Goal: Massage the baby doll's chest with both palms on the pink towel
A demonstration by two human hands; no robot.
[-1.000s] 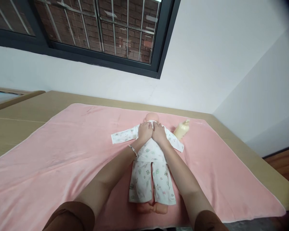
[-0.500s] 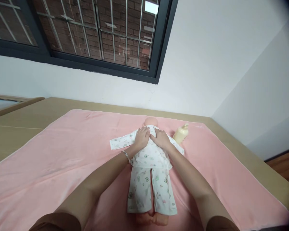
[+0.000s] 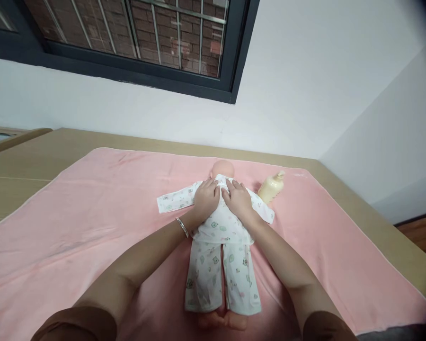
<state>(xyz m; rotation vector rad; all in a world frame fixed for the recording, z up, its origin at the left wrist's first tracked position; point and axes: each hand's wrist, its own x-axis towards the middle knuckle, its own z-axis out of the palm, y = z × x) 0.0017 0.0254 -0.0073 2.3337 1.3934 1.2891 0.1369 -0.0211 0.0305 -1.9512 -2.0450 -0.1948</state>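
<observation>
— Where is the doll [image 3: 220, 237]?

— It lies along the middle of the pink blanket [image 3: 92, 213] that covers the table [image 3: 28, 161], with its bald head at the far end and its feet towards the person.

— And the hands?

— Both lie flat on the doll's upper body, just below the neck. The left hand [image 3: 206, 199] and the right hand [image 3: 238, 200] are side by side, fingers stretched out and almost touching. They are released and pressing on the cloth, not gripping anything. A thin bracelet [image 3: 181, 227] sits on the left wrist.

— How far along does the dressing look?

— Mostly done, I'd judge. The printed white top is on, its sleeves spread out to either side, and the matching trousers cover both legs down to the hems. Bare feet poke out at the bottom. I see no doll hands at the cuffs, so I cannot tell whether the arms are in the sleeves.

— Anything not yet handled?

— A cream baby bottle [image 3: 270, 187] lies on the blanket near the doll's shoulder on the right, apart from both hands. What seems left is the smoothing or fastening of the top near the collar, though the palms hide that spot.
</observation>
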